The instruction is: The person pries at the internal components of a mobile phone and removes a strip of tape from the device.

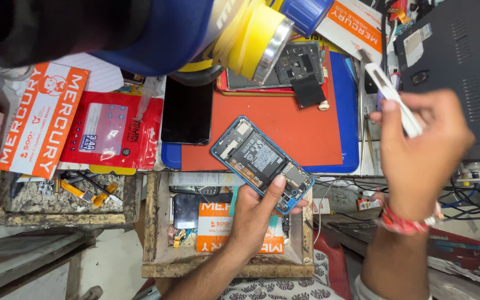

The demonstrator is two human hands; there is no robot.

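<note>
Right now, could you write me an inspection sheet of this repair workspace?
Surface: orange mat on a blue tray.
Job's things: opened blue phone, battery exposed; white tool.
Clutter: black phone, second opened phone, orange-white packets, wooden tray.
Grippers: left hand holds the opened phone; right hand grips the white tool.
Cables: black wires at right.
Surroundings: black case.

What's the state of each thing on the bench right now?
Blue phone: back cover off, internals exposed, held in left hand.
White tool: pinched in right hand, raised off the mat.
Black phone: flat, screen dark.
Wooden drawer: open, parts inside.
Orange mat: lying flat.
</note>
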